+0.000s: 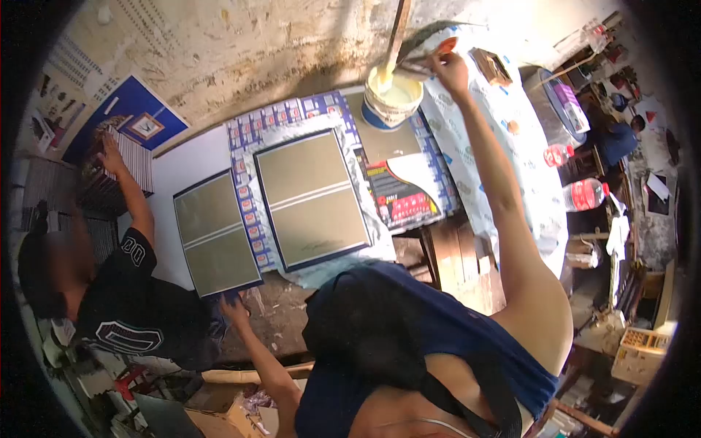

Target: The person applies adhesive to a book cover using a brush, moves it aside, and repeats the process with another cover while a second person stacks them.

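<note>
My right hand (450, 71) is raised beside a white and blue bucket (392, 102) of pale paste. Its fingers are closed round an orange-handled tool (447, 47), whose thin dark end reaches toward the bucket's rim. A pale-smeared wooden stick (396, 33) stands in the paste. Low on the left, my left hand (235, 312) has its fingers closed at the bottom edge of a book cover (219, 233) with grey boards and a dark blue border. A second, larger book cover (312, 201) lies open and flat on the covered table, in front of me.
At the left a co-worker in a black shirt (139, 321) rests a hand (111, 155) on a stack of books (135, 164). White sheeting (467, 139) hangs over the table's right side. Bottles with red labels (584, 195) stand farther right. A cardboard box (223, 412) lies below my left arm.
</note>
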The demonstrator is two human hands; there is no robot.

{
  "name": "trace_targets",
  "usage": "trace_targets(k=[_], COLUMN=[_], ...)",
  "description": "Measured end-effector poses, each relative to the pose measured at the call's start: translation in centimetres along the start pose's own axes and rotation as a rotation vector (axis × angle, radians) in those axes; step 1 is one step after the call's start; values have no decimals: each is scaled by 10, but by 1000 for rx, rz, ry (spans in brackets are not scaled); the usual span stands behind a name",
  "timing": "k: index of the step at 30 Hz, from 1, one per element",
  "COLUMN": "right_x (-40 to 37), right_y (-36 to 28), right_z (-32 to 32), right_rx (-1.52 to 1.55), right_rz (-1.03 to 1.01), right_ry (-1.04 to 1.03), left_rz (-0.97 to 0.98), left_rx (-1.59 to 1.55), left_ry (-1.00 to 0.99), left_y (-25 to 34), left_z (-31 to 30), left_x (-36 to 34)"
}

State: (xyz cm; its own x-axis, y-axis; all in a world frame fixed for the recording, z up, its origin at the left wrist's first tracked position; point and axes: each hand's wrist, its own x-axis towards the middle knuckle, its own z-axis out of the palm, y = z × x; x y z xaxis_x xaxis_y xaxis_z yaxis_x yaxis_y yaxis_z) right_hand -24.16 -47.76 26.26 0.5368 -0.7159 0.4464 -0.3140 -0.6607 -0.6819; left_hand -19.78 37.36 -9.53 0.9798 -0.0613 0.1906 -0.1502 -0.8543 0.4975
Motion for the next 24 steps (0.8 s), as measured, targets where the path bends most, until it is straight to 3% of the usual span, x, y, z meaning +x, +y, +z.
trace_targets(k=[4, 5, 7, 8, 10, 13, 15, 19, 20, 23, 24], right_x=[19, 21, 24, 23, 23, 34, 46, 84, 93, 98, 97], right_y=[34, 51, 91, 112, 138, 138, 109, 86, 86, 79, 74], right_z=[60, 78, 114, 131, 153, 142, 115, 74, 75, 82, 86], right_rx=[-198, -187, -148, -186, -267, -248, -309, -62, 28, -105, -142], right_rz=[-78, -131, -103, -57, 13, -75, -97, -122, -52, -296, -258], right_ry=[-219, -222, -289, -342, -442, -526, -424, -352, -443, -709, -783], left_rz=[-559, -729, -1033, -1078, -1087, -1086, -1077, -1062, -1061, -1049, -1042], left_rx=[-29, 41, 437, 462, 314, 106, 44, -18, -29, -50, -57], left_ry=[-14, -116, -514, -606, -583, -491, -475, -459, -453, -440, -437], left_y=[23, 46, 123, 131, 135, 134, 134, 139, 139, 141, 140], left_z=[-58, -70, -103, -103, -100, -88, -82, -70, -68, -63, -60], left_x=[-161, -188, -219, -240, -265, -281, -285, -282, -283, -284, -285])
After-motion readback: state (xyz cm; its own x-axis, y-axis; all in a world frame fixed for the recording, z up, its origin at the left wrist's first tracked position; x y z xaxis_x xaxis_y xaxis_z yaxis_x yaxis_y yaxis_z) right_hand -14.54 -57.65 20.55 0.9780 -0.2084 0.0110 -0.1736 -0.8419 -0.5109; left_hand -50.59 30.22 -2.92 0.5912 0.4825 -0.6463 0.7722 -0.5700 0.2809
